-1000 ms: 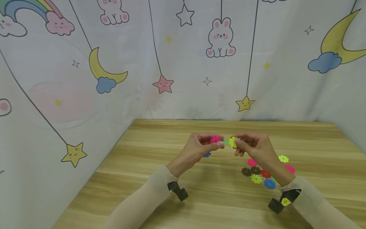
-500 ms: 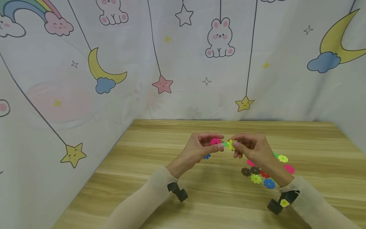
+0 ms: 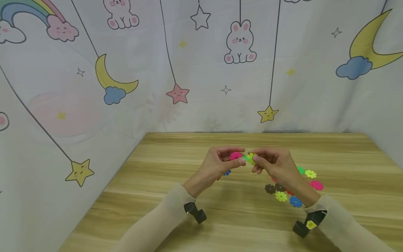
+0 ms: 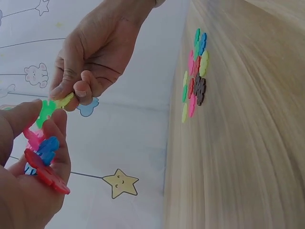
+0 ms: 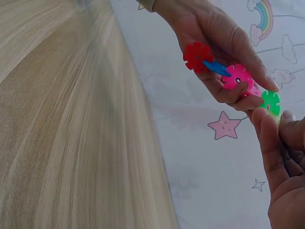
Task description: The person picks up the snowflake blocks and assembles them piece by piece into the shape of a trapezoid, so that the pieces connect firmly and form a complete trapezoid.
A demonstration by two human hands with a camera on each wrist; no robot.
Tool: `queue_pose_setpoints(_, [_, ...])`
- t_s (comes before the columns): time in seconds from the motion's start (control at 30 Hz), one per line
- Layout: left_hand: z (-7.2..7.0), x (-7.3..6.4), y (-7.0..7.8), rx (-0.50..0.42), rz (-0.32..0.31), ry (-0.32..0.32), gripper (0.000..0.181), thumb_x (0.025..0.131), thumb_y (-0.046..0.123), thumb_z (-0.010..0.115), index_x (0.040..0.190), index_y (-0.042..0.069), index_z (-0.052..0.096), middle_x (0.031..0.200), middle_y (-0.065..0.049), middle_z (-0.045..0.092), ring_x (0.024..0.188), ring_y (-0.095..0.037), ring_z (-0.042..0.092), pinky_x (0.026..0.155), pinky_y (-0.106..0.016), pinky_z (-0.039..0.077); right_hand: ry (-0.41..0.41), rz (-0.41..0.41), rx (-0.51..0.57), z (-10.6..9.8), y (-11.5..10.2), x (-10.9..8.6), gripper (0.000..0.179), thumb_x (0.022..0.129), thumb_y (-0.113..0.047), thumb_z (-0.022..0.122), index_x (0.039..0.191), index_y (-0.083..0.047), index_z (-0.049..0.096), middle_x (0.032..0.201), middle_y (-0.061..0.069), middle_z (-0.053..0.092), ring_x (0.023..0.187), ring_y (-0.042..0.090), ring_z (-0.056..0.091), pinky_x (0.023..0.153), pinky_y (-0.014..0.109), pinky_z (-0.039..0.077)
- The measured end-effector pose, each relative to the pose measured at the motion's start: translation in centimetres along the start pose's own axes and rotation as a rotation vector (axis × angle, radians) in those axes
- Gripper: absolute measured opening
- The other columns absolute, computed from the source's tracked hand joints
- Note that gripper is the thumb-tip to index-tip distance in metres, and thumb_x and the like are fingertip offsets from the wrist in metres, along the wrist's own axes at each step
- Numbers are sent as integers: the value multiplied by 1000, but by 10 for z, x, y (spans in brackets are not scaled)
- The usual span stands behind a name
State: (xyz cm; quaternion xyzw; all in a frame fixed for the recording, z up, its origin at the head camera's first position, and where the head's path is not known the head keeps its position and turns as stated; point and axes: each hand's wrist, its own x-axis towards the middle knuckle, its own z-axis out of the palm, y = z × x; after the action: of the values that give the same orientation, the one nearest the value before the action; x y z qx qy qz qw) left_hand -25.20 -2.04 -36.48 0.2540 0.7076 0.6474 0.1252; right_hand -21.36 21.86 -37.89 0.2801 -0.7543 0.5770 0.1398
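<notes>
Above the table, my left hand (image 3: 215,164) holds a chain of notched plastic flower discs. In the right wrist view the chain runs from a red disc (image 5: 197,57) through a blue disc (image 5: 217,68) and a pink disc (image 5: 236,76) to a green disc (image 5: 270,101). The left thumb and fingertips pinch near the green end. My right hand (image 3: 277,162) pinches a yellow disc (image 4: 65,100) between thumb and fingers, its edge right at the green disc's edge. The right fingers partly cover the yellow disc.
Several loose flower discs lie on the wooden table (image 3: 176,217) below the right forearm, among them a blue disc (image 3: 296,201), a yellow disc (image 3: 281,196) and a pink disc (image 3: 317,185). A printed curtain (image 3: 207,70) hangs behind the table.
My right hand has moved left, bringing the yellow disc up to the green disc and narrowing the gap between the hands. The left hand has kept its hold almost in place.
</notes>
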Motion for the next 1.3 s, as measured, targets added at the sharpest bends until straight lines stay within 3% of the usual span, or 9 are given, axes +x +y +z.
queue_pose_setpoints(0.07, [-1,0,1,7,8,15,36,98,15,80,134,14,75,107,-10,84,86,-9,77,47,-22,32,-5,32,-10,0,-1,0,24,104,2,65,127,7,70,85,-4,78,72,9,77,67,30,65])
queue_pose_setpoints(0.13, [-1,0,2,9,8,23,37,98,17,80,134,14,75,110,-10,83,86,-9,76,49,-21,37,-8,44,-6,-1,-2,1,31,104,3,66,134,7,65,90,-3,79,77,11,79,70,31,65])
queue_pose_setpoints(0.27, [-2,1,3,4,4,4,39,99,18,79,137,12,73,124,-14,78,98,-16,79,76,-23,59,0,61,22,-3,-3,2,40,104,2,66,143,1,57,92,-3,79,79,13,79,72,29,65])
queue_pose_setpoints(0.43, [-6,0,6,63,-2,-72,31,104,22,72,134,12,74,133,-12,76,108,-20,79,94,-33,63,-55,79,83,-5,-3,3,43,104,1,67,144,-6,54,83,1,77,70,18,75,66,31,62])
queue_pose_setpoints(0.6, [-8,0,8,94,-13,-101,26,105,23,71,127,10,78,126,-9,79,101,-13,78,93,-31,63,-134,58,93,-3,-3,4,47,103,3,66,146,-5,50,81,7,75,67,20,73,64,33,62])
queue_pose_setpoints(0.93, [-5,2,3,108,-18,-102,25,101,16,76,125,8,80,125,-11,81,99,-14,79,93,-33,64,-183,108,99,-3,0,2,45,105,-2,66,147,-5,48,85,7,77,71,20,75,67,36,63])
queue_pose_setpoints(1.13, [-5,3,3,95,-7,-106,25,102,16,75,125,7,80,127,-12,80,97,-15,81,91,-34,65,-148,98,29,-17,17,1,36,108,-4,61,143,-2,53,98,5,81,85,20,78,75,34,64])
queue_pose_setpoints(1.3, [-8,2,2,52,-39,-101,27,102,15,75,127,5,78,127,-13,79,97,-17,82,89,-32,66,-200,210,-88,-42,45,1,33,107,-6,64,140,-2,57,115,16,77,101,16,77,83,30,64])
